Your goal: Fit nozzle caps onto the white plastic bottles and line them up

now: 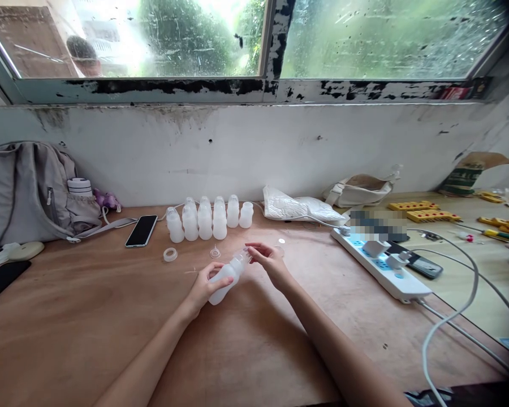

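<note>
Held item: a frosted white, round-shouldered plastic bottle point(221, 294), tilted above the brown wooden tabletop point(110, 316), its neck toward the right hand point(268, 261). The left hand point(202, 289) is wrapped around its body, thumb across the near side. The right hand's fingertips are drawn close together at the clear plastic top piece point(239, 256) on the neck; whether they pinch it or merely touch it cannot be told.

Risks, in my judgement: the smooth wall could turn or slip in the left hand if the right pushes or twists hard. A top piece pressed on at an angle could seat crooked, as the bottle is tilted. The loose translucent white ring point(170, 255) and the clear nipple-shaped piece point(215, 252) could be knocked by a sleeve or wrist; the latter lies just beyond the left hand. The row of frosted bottles point(205, 226) could topple if struck.

Limits: fingers cover part of the neck, so its fit is unverified. A small white disc point(281, 241) lies beyond the right hand, purpose unclear. A hand at the right edge is cut off.
</note>
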A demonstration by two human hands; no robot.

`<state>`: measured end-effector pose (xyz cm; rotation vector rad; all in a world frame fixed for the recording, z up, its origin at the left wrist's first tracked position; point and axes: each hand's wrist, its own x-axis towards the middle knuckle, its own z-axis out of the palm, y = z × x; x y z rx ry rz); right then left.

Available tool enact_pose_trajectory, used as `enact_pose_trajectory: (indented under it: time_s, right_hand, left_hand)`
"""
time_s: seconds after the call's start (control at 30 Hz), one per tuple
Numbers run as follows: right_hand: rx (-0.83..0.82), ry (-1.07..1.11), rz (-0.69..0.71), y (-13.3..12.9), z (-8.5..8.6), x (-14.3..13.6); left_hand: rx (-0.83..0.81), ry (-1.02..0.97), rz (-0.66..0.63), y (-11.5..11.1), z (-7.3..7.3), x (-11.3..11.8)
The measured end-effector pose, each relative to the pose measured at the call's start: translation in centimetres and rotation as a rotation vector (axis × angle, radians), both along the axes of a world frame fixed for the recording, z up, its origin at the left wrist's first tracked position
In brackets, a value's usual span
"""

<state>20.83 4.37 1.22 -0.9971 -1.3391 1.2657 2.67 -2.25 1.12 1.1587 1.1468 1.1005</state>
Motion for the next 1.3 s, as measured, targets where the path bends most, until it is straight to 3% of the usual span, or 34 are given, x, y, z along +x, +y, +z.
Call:
enact_pose_trajectory:
  time_s: [0.43, 0.53, 0.67, 0.77, 0.97, 1.1, 1.3]
  right_hand:
    - [-0.021, 0.034, 0.038, -0.6, -0.4, -0.5]
    - [-0.104, 0.08, 0.045, -0.5, -0.5, -0.5]
    - [-0.337, 0.121, 0.226, -0.6, -0.6, -0.3]
    - [-0.413, 0.103, 0.38, -1.1, -0.4, -0.4]
    - [-0.439, 0.094, 0.46, -2.0, -0.7, -1.3]
    - [-0.388, 0.15, 0.415, -2.4, -1.5, -2.3]
    - [-0.377, 0.246, 0.435, -2.8, -1.5, -2.8]
  left_hand:
    - [0.01, -0.016, 0.027, -0.1, 0.4, -0.1]
    - [0.018, 0.012, -0.025, -0.1, 0.3, -0.1]
    - [-0.019, 0.041, -0.156, -0.2, 0.3, -0.1]
    - [-0.031, 0.045, -0.186, -0.1, 0.2, -0.1]
    - [0.047, -0.011, 0.078, 0.3, -0.1, -0.3]
    - [-0.043, -0.19, 0.25, 0.5, -0.6, -0.5]
    - [-0.087, -0.291, 0.306, 0.7, -1.0, -0.7]
